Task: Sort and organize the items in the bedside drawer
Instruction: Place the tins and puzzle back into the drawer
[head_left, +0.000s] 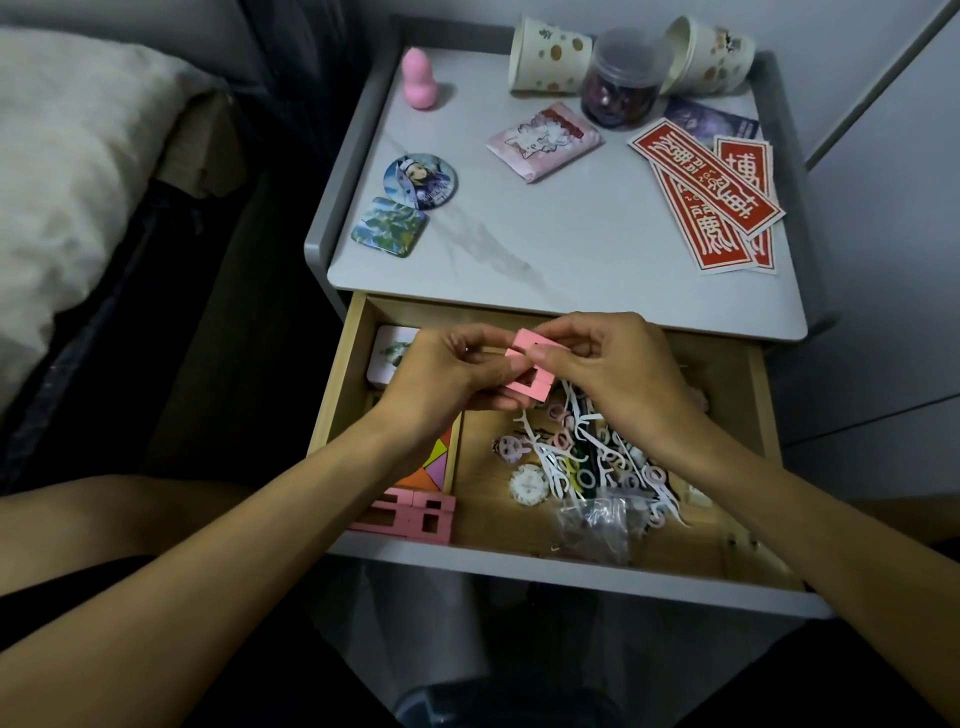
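Over the open wooden drawer (337, 374), the left hand (441, 374) and right hand (608, 364) both pinch a pink block piece (524, 371). It looks rigid, matte and square-edged, with a rectangular cut-out. Best to grip it lightly and seat it flush with the matching pink blocks (415, 514) in the drawer's front-left corner.

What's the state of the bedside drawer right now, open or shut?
Open. The drawer is pulled out below the nightstand top, so its pink blocks and loose clutter show inside.
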